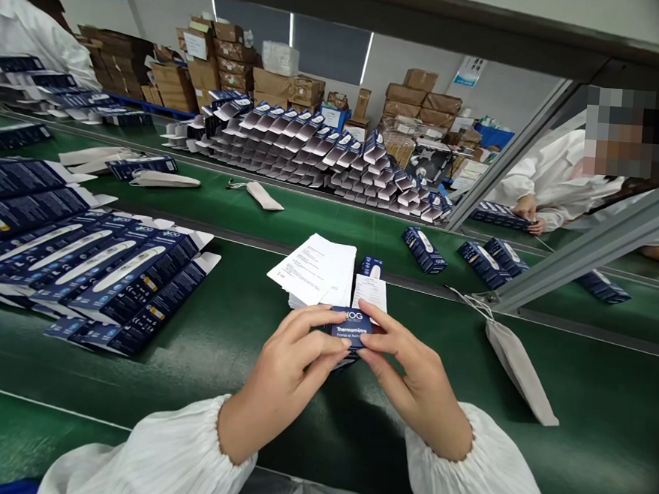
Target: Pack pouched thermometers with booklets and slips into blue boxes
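Observation:
Both hands grip a dark blue thermometer box (352,325), its printed end turned up toward me. My left hand (290,365) holds the box's left side, fingers and thumb closed at its edge. From the right, my right hand (411,369) pinches the same end with thumb and fingers. Just beyond the box lies a stack of printed white leaflets (322,269). A smaller folded paper (370,291) rests beside the stack, with another blue box (372,266) partly behind it. The lower part of the held box is mostly hidden by my fingers.
Several blue boxes with open flaps (108,262) lie at left. A grey drawstring pouch (518,369) is at right. Closed boxes (424,250) sit on the green belt (320,220), with a smaller pouch (264,196). Open boxes (313,152) are piled beyond. A co-worker (561,169) handles boxes behind a metal post.

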Motion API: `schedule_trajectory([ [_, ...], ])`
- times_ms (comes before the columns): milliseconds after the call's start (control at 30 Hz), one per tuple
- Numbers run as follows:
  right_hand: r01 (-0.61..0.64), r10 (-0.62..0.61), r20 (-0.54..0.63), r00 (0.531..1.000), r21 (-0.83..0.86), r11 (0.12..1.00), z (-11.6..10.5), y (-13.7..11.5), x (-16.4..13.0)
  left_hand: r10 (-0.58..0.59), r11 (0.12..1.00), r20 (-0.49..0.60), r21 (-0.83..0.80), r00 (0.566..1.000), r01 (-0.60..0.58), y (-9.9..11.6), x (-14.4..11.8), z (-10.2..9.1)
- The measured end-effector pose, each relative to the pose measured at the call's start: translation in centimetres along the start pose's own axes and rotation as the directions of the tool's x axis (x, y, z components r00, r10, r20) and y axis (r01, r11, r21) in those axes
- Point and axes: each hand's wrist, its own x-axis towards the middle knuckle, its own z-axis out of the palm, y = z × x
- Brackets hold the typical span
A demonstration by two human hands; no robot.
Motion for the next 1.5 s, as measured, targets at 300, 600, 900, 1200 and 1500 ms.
schedule_trajectory([
  [300,0.175,-0.103,0.221,0.97,-0.335,0.926,-2.9,-1.8,1.7,-0.21,0.977,0.147,0.066,0.967,0.202,0.3,-1.2,1.6],
  [600,-0.572,0.567,-0.158,0.808,0.018,0.82,-12.0,6.6,0.7,-0.113,0.902,0.175,0.431,0.978,0.027,-2.3,3.6,-1.1],
  [900,-0.756,0.857,-0.265,0.442,0.403,0.515,-9.9,21.7,4.1,-0.172,0.735,0.555,0.622,0.814,-0.268,-2.3,3.7,-1.3],
  [1200,-0.558,0.566,0.017,0.824,0.19,0.808,-4.8,14.5,3.2,-0.327,0.777,0.493,0.626,0.806,-0.068,-3.1,10.3,-0.5],
  [1500,-0.121,0.238,0.322,0.916,-0.345,0.931,-2.2,9.6,1.1,-0.282,0.843,0.371,0.536,0.885,0.044,-3.0,10.2,-0.9],
])
